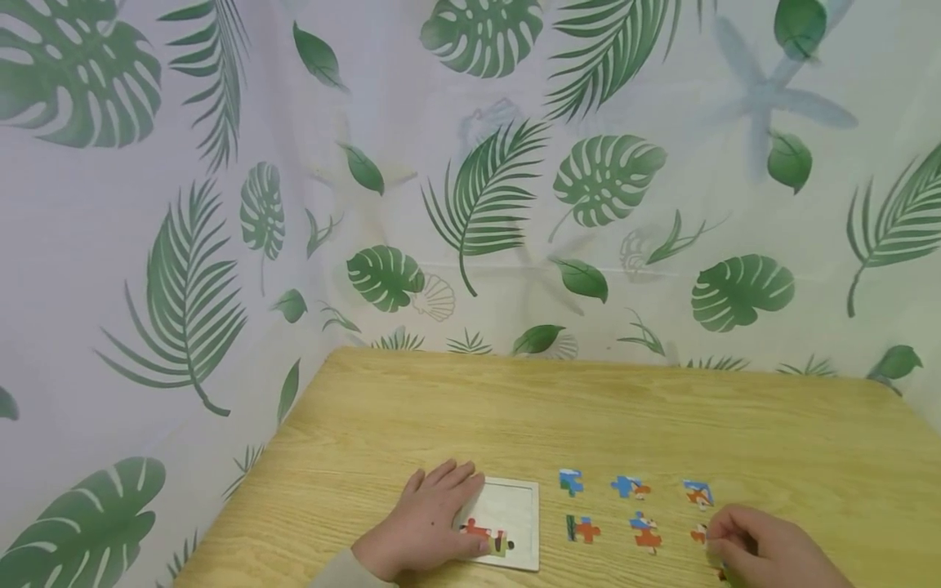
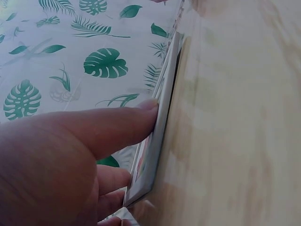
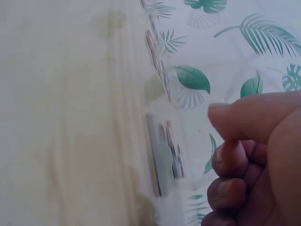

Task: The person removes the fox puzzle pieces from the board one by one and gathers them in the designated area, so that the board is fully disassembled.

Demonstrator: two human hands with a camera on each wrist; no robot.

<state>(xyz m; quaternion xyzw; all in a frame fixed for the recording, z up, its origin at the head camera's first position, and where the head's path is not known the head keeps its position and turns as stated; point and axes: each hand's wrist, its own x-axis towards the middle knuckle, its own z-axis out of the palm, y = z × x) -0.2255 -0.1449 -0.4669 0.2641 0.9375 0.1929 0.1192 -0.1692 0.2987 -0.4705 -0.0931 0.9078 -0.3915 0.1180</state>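
My left hand (image 1: 430, 518) lies over the left side of a white square puzzle tray (image 1: 533, 523), its fingers nearly straight. In the left wrist view the thumb (image 2: 124, 125) touches the tray's rim (image 2: 162, 113). Red and yellow-green puzzle pieces (image 1: 500, 542) lie along the tray's near side, partly covered by the hand. My right hand (image 1: 772, 547), fingers curled, is low at the right beside a red-and-white puzzle piece (image 1: 698, 533). Nothing shows between the thumb and fingers in the right wrist view. Another piece (image 1: 723, 574) is mostly hidden by that hand.
Loose pieces lie in two rows right of the tray: a blue-green one (image 1: 570, 482), a blue one (image 1: 629, 487), a fox-coloured one (image 1: 698, 493), a red-and-dark one (image 1: 584, 529) and a blue-red one (image 1: 645, 531). Leaf-printed cloth (image 1: 500, 310) rises behind the wooden table (image 1: 588, 408).
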